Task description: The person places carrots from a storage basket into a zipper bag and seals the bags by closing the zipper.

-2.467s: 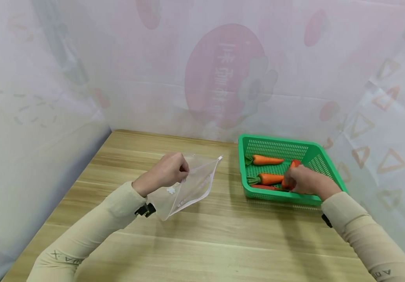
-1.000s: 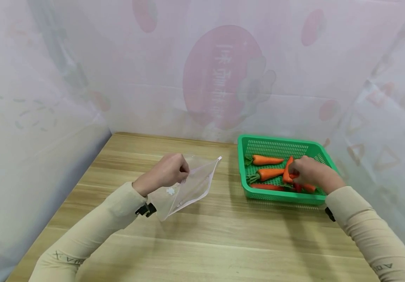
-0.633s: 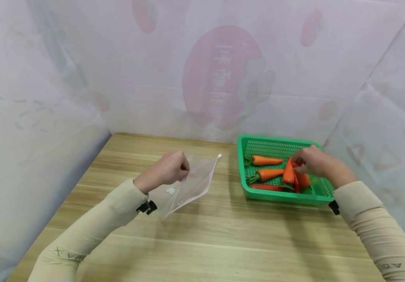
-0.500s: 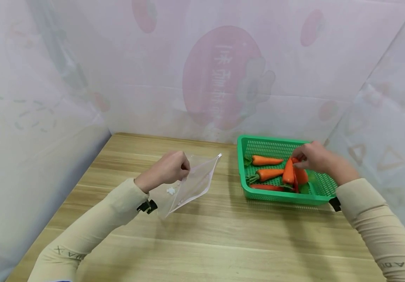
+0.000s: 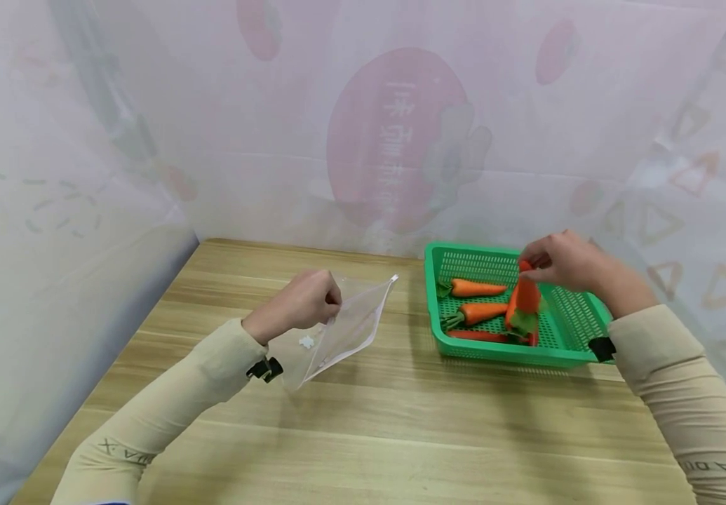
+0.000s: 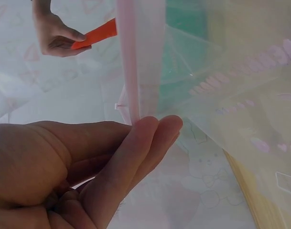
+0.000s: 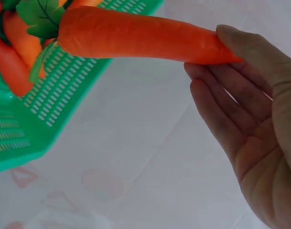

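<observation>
My left hand (image 5: 330, 303) grips the top edge of a clear zip bag (image 5: 345, 328) and holds it tilted above the wooden table. In the left wrist view the curled fingers (image 6: 140, 148) pinch the bag's pink zip strip (image 6: 134, 62). My right hand (image 5: 532, 267) pinches the pointed tip of an orange carrot (image 5: 525, 300), which hangs leaf end down over the green basket (image 5: 508, 353). The right wrist view shows thumb and fingers (image 7: 241, 62) closed on the carrot (image 7: 135, 34) above the basket (image 7: 64, 95).
Two more orange carrots (image 5: 479, 287) (image 5: 484, 312) and a red one (image 5: 476, 336) lie in the basket at the table's back right. Translucent printed sheeting walls the table on the left, back and right. Bare wood (image 5: 400, 421) lies between bag and near edge.
My right hand took hold of a carrot in the basket and raised it by its tip until it hangs upright. The left hand and the bag stayed put.
</observation>
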